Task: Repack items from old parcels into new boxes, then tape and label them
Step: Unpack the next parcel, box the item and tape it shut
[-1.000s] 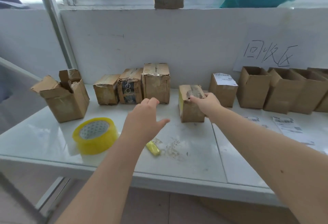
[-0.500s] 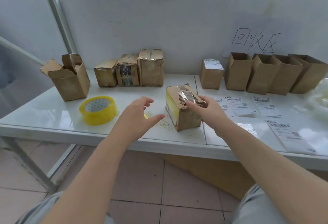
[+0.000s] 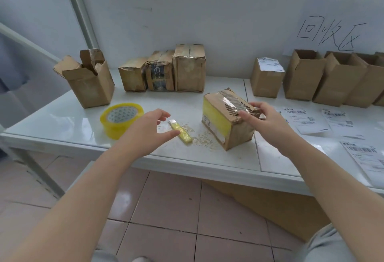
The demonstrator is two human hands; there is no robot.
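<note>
Old parcel [image 3: 226, 120]: sits on the white table [image 3: 62, 120] near the front edge, about centre, turned so one corner points at the person. Top is sealed with wrinkled clear tape; the yellow-taped long side faces the left hand.

Right hand [image 3: 264, 118]: fingers curled over the parcel's top right edge, gripping and steadying it. Forearm comes in from the lower right, wrist low.

Yellow cutter [image 3: 180, 132]: flat on the table amid cardboard crumbs, between left hand and parcel, just beside the parcel's near-left face. Long axis runs from far-left, blade end, to near-right.

Left hand [image 3: 149, 133]: the nearer one to the cutter. Holds nothing; fingers loosely spread, palm down, thumb reaching toward the handle. Whether the thumb tip touches the cutter cannot be told from this angle.

Judgement: the seal is not yet cut, and the pick-up likely calls for the left hand to close across the handle's short width.

Around:
- yellow tape roll [image 3: 121, 121], left of the left hand
- torn open box [image 3: 89, 81], far left
- three worn parcels [image 3: 189, 68], in a row at the wall
- one labelled box [image 3: 267, 79] and open new boxes [image 3: 301, 74], back right
- loose shipping labels [image 3: 307, 120], right of the parcel
</note>
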